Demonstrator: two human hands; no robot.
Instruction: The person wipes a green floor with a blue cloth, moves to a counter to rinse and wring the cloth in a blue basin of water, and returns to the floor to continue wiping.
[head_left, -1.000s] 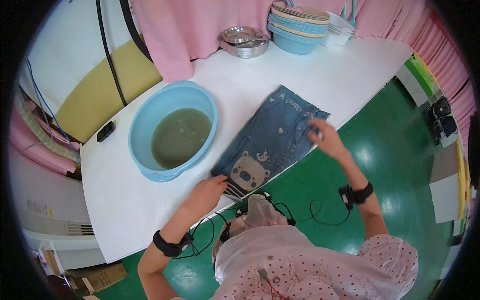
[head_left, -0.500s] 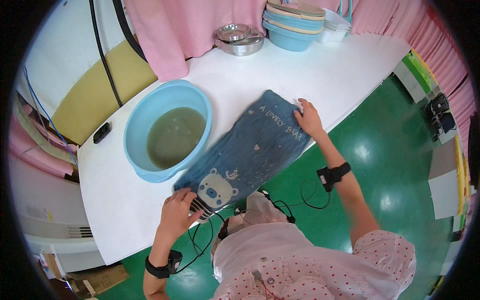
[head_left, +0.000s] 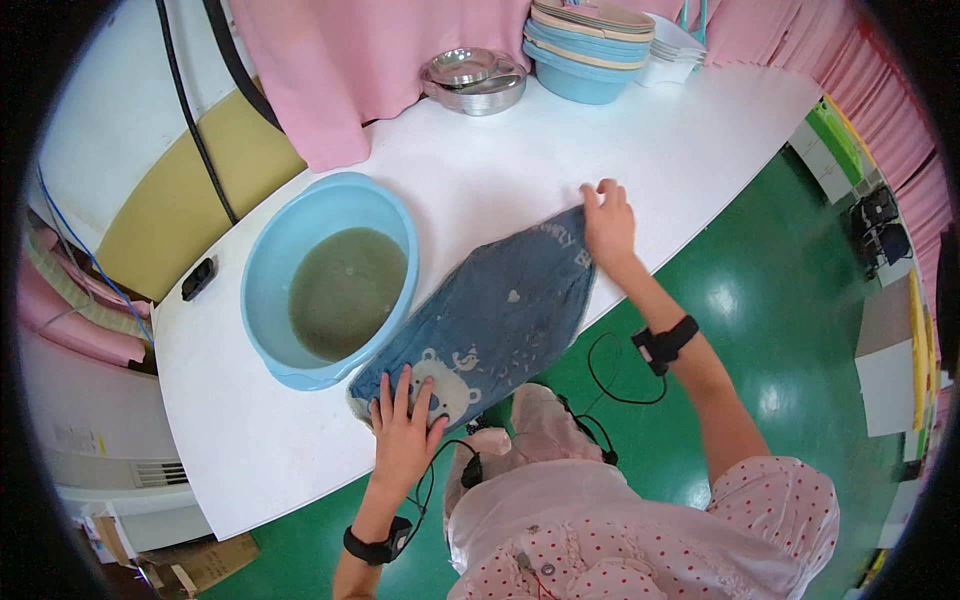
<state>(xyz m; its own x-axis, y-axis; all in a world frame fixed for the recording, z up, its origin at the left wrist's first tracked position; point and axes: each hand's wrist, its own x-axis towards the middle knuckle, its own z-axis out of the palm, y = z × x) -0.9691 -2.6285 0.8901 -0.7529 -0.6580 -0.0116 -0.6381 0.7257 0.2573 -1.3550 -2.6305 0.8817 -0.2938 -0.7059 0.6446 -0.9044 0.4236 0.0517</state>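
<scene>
A damp blue towel (head_left: 490, 310) with a pale bear print and lettering lies slantwise along the table's near edge, partly over it. Flat on the bear print rests my left hand (head_left: 402, 432), fingers spread and holding nothing. At the towel's far right end, my right hand (head_left: 609, 225) has its fingers curled round the end corner. That end is gathered under the hand, so part of the lettering is covered. Left of the towel, and touching or very near it, stands a light blue basin (head_left: 262, 290) with murky grey-green water (head_left: 348, 295).
On the white table (head_left: 480, 165) stand stacked metal dishes (head_left: 475, 85), a stack of blue and beige basins (head_left: 585, 60) and white containers (head_left: 672, 52) at the back. A small black device (head_left: 198, 279) lies left. Wrist straps trail black cables.
My left hand has moved right from the towel's near corner onto the bear print. My right hand has closed on the far end, which is now drawn together and narrower.
</scene>
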